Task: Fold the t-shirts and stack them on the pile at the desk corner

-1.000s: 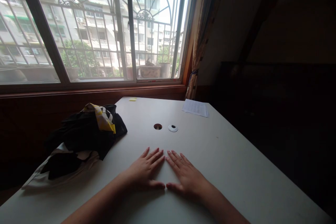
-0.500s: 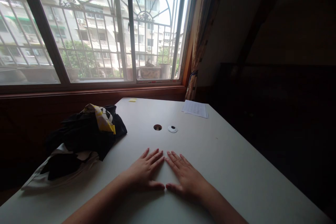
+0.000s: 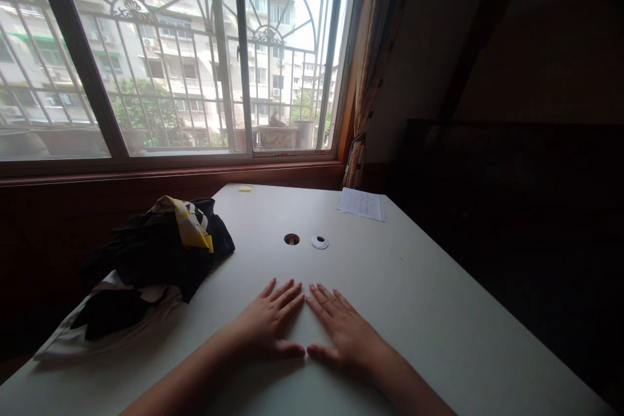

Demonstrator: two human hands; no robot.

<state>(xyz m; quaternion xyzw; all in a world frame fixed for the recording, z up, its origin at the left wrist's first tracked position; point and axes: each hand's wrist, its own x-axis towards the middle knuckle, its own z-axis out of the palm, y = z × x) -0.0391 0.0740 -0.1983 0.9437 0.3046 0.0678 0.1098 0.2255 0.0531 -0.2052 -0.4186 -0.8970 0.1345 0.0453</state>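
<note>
My left hand [image 3: 268, 318] lies flat on the white table [image 3: 439, 325], palm down, its fingers stretched out and pointing away from me. Beside it my right hand [image 3: 341, 325] rests the same way, also flat and holding nothing. The thumbs and forefingers of the two hands come close together at the middle. Beyond the fingertips are a round hole [image 3: 292, 240] in the tabletop and, to its right, a white ring-shaped cover [image 3: 320, 242] with a dark opening. Left of my left hand sits a heap of dark clothes [image 3: 146, 253].
A yellow and white cloth [image 3: 192, 227] lies on the heap, and a pale garment [image 3: 131, 331] spreads at its near side. Papers [image 3: 361, 204] lie at the far right edge and a yellow sticky note [image 3: 246, 188] at the far left. Behind stand a barred window [image 3: 195, 153] and a curtain [image 3: 363, 110].
Both hands stay in place on the table. The whole view has shifted very slightly downward in the picture, and nothing has been picked up or moved.
</note>
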